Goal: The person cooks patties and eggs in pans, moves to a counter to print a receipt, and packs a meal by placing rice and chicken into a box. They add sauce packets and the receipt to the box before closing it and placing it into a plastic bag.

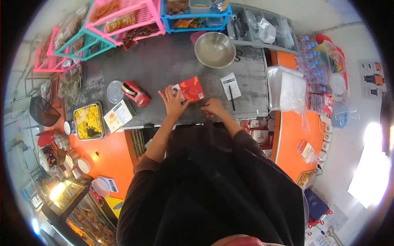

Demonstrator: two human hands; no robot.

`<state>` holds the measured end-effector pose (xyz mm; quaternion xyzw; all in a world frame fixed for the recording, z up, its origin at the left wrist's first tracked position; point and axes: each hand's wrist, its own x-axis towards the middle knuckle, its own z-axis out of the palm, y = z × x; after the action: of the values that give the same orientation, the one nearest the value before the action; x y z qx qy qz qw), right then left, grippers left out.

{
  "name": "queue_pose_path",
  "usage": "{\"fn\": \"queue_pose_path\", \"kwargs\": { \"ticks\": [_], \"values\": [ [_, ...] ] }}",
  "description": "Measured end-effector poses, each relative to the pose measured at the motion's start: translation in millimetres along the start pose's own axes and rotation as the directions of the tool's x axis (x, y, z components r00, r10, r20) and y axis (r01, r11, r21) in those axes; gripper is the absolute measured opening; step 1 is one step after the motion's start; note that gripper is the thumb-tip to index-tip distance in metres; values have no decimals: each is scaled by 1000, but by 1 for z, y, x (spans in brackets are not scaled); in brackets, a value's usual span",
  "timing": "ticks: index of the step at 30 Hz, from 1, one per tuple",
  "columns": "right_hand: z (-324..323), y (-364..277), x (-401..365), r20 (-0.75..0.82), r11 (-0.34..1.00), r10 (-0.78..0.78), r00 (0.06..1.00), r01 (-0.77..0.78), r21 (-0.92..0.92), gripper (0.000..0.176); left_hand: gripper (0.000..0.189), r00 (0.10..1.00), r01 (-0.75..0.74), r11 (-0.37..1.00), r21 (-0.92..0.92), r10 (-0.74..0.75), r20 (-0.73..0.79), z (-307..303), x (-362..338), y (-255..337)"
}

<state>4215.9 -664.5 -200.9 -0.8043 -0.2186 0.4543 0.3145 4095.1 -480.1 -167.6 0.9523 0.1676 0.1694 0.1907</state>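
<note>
A flat red and orange box (192, 87) with a small code square and a white patch lies on the dark metal counter. My left hand (174, 103) holds its left end, thumb along the near edge and fingers spread over the corner. Just right of the box's near corner, my right hand (214, 108) is closed low over the counter's front edge. Whatever its fingers pinch is hidden. A red stapler-like device (137, 94) stands to the left, beside a clear round lid (115, 92). Right of the box lies a white slip (231, 86) with a black pen (232, 98) across it.
A steel bowl (215, 50) stands at the back. A tray of yellow food (88, 122) with a dark spoon and a white-green box (120, 116) sit at the left. Pink baskets (123, 24), a blue basket (196, 17) and a grey divided bin (262, 28) line the rear; plastic bags (287, 88) lie right.
</note>
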Motion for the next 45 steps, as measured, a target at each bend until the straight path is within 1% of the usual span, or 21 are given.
{"fn": "queue_pose_path", "kwargs": {
  "ticks": [2,4,6,7,8,10,12,14,16,17,19,21,24,26,28,31,33,36,40,42,45],
  "values": [
    [-22,53,11,-367,995,95,926,-82,51,21,46,978,181,980,85,-188,88,3,5,9],
    [-77,44,3,-698,976,-128,704,-36,-215,22,40,978,200,970,137,-205,25,11,7,12],
    [-108,61,19,-862,969,-219,458,-1,-247,26,34,974,227,956,188,-223,-45,12,9,27],
    [-114,74,30,-859,968,-231,456,20,-249,26,28,957,256,966,-44,-260,-131,5,9,43],
    [-117,86,42,-839,933,-287,462,-63,-354,27,23,928,249,929,-274,-310,-205,-4,6,57],
    [-134,95,57,-802,877,-358,479,-122,-464,27,31,941,331,608,-722,-155,301,-33,-18,87],
    [-149,91,68,-510,966,4,860,129,226,27,42,798,358,556,-750,234,555,-50,-54,124],
    [-159,67,55,-503,927,-146,852,296,232,24,50,592,439,789,-430,106,799,-54,-97,145],
    [-164,15,11,-456,849,-299,838,452,274,22,50,551,426,882,-201,-76,831,-31,-125,117],
    [-161,-15,-13,-395,830,-336,855,467,304,22,51,495,387,922,32,-237,836,-29,-135,104],
    [-138,-46,-34,-204,804,-412,888,460,377,21,52,786,609,384,-694,-406,465,-43,-105,115],
    [-100,-89,-61,-66,767,-432,899,405,497,19,55,769,342,72,-937,-594,235,-73,-58,140],
    [-38,-125,-56,154,736,-468,870,287,613,19,70,754,231,286,-930,-656,-15,-86,-42,123],
    [2,-144,-40,250,735,-500,829,254,628,22,80,652,256,173,-951,-757,38,-102,-58,102],
    [39,-173,-10,200,828,-462,864,340,446,30,82,447,172,61,-983,-894,23,-117,-80,77],
    [100,-197,64,12,758,-626,780,605,244,34,76,453,168,124,-978,-891,-35,-154,-119,39],
    [121,-218,94,297,969,-193,935,133,210,40,54,453,196,178,-964,-889,-71,-177,-135,25],
    [145,-224,113,487,932,-32,873,-150,331,43,38,424,280,164,-946,-905,-32,-183,-172,-9],
    [152,-189,105,551,843,-272,789,-80,532,34,26,319,147,-99,-984,-937,142,-202,-183,-36],
    [170,-155,105,189,786,-540,820,411,461,19,30,343,92,-140,-986,-925,164,-204,-180,-51],
    [191,-125,129,56,936,-296,954,278,216,14,58,449,138,-20,-990,-890,80,-203,-172,-66]
  ]
}}
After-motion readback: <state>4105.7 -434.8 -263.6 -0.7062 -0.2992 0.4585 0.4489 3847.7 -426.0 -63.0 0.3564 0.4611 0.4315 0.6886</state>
